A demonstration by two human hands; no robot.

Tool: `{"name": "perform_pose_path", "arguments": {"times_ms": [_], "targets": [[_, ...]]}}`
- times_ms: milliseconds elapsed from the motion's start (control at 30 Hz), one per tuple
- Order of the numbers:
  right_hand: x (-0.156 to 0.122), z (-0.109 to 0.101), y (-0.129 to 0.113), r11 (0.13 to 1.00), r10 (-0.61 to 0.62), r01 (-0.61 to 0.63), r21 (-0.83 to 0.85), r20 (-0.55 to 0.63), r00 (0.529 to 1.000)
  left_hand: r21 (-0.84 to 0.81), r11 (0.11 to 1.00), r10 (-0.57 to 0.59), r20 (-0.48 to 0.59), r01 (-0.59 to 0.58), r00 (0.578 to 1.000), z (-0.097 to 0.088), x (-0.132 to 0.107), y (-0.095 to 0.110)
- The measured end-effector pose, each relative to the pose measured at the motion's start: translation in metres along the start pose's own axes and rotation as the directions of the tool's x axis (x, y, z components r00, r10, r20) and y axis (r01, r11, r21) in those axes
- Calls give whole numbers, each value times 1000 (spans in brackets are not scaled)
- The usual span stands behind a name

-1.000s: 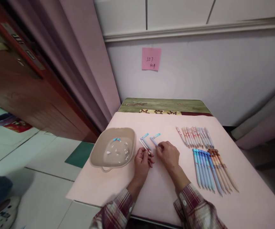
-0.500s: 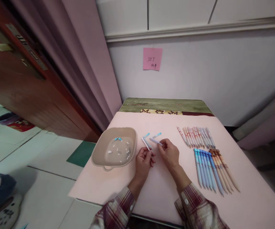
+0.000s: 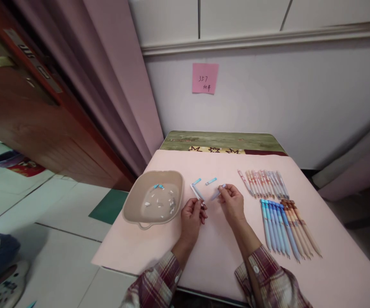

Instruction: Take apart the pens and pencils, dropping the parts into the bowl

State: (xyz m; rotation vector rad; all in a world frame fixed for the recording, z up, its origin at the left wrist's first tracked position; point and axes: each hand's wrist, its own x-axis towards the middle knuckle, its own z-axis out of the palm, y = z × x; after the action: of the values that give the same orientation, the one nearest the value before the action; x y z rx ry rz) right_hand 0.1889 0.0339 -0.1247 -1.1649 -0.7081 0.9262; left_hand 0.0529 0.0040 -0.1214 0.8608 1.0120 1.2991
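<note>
My left hand (image 3: 192, 215) is closed on the near end of a pale blue pen barrel (image 3: 197, 192) that points away up the pink table cover (image 3: 217, 239). My right hand (image 3: 233, 201) pinches a second pale barrel (image 3: 216, 194) at one end, with its other end pointing left toward my left hand. A small blue cap (image 3: 210, 181) lies loose on the cover just beyond both hands. A beige tray (image 3: 133, 207) with several small white and blue bits stands left of my left hand.
A row of pink-patterned pens (image 3: 263, 183) lies at the right, with blue pens (image 3: 276, 229) and brown pens (image 3: 300, 226) nearer. A green-topped stand (image 3: 220, 140) sits against the wall under a pink note (image 3: 204, 78). A wooden door (image 3: 21, 107) is at the left.
My right hand has lifted its barrel away from the blue cap, which stays on the cover, and turned it to point left. My left hand has hardly moved.
</note>
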Motion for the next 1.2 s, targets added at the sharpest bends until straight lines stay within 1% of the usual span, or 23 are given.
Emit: {"name": "perform_pose_path", "arguments": {"times_ms": [67,100,167,200,233,300,333,400,467,567,667,767,833,900,967,1000,1067,1100,1133,1200], "targets": [[-1,0,1,999,32,-32,-10,18,999,-18,1000,6,-13,-6,1000,0,0,1],[-2,0,2,998,34,-32,-45,31,999,-20,1000,6,-20,-6,1000,0,-1,1],[-4,-1,0,978,-17,28,-205,54,998,-13,1000,2,-33,-3,999,1,-1,2],[-6,-2,-1,946,-54,74,-316,71,996,-6,1000,1,-35,-1,999,0,-1,2],[-7,-2,-3,892,-91,124,-435,97,991,2,1000,0,-33,0,999,0,-2,3],[-9,-2,-6,725,-156,225,-651,163,974,17,1000,5,-24,-5,1000,0,-2,3],[-11,-1,-7,630,-181,265,-730,195,964,22,1000,8,-18,-7,1000,0,-2,2],[-14,3,-8,462,-225,324,-826,244,943,28,1000,9,-10,-9,1000,-1,-3,2],[-17,9,-7,351,-246,368,-861,295,923,34,999,6,-4,-6,1000,-1,-3,1],[-21,17,-5,246,-213,432,-868,386,897,40,999,12,-6,-12,1000,-1,-3,1],[-23,20,-3,175,-162,453,-874,428,889,31,999,19,-12,-19,1000,-1,-2,0],[-23,21,-3,144,-134,473,-869,457,879,42,999,18,-13,-18,1000,0,-1,0],[-23,21,-3,139,-123,491,-860,477,870,45,999,19,-16,-18,1000,0,0,0],[-24,21,-4,153,-121,494,-856,480,869,41,999,24,-20,-23,1000,0,-1,0],[-23,20,-5,209,-143,467,-859,445,884,43,999,32,-30,-30,999,0,-2,0],[-22,19,-7,257,-165,442,-859,412,896,51,998,38,-36,-36,999,1,-4,0],[-19,14,-9,401,-211,371,-838,310,927,85,995,46,-42,-42,998,4,-7,3],[-17,11,-10,499,-217,329,-802,252,943,105,994,47,-39,-43,998,6,-9,6],[-15,7,-10,613,-203,279,-739,195,960,121,992,47,-33,-42,998,9,-10,11],[-11,1,-12,836,-108,148,-528,106,988,124,991,45,-23,-42,999,16,-10,26]]}}
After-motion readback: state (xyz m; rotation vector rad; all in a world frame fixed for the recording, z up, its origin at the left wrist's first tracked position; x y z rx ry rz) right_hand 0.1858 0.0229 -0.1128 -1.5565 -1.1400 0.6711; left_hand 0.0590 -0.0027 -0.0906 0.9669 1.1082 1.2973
